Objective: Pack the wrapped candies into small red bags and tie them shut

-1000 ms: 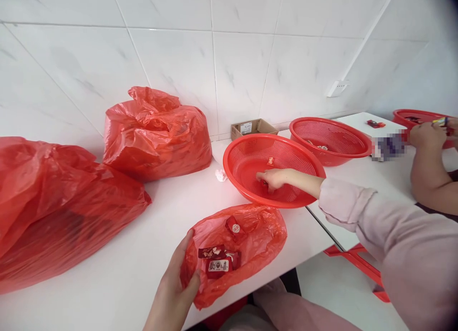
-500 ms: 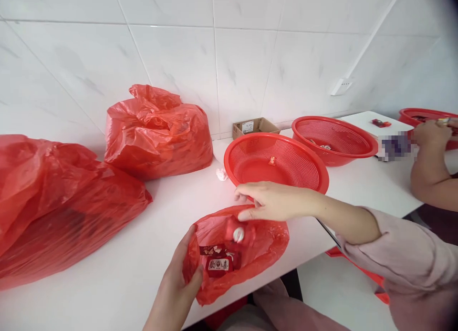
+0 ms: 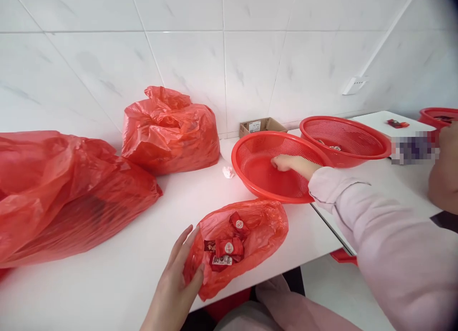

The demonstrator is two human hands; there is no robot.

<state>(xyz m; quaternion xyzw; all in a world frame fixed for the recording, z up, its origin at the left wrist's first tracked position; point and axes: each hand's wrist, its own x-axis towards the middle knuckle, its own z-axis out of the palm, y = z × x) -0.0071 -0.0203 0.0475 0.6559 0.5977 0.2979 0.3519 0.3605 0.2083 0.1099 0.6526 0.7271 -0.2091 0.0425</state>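
Observation:
My left hand grips the near-left rim of an open red plastic bag, thumb inside and fingers outside. Several red wrapped candies lie in the bag, some with white labels. Inside a red plastic colander, my right hand reaches down with its fingers curled together against the bottom. Whatever those fingers hold is hidden behind them.
Two full red plastic bags stand to the left and back. Behind the colander are a small cardboard box and a second colander. A crumpled pink scrap lies nearby. Another person's arm is at the right.
My right hand has moved from over the bag into the colander, covering where a small wrapped candy lay. Another red candy now rests in the bag. My left hand keeps its place.

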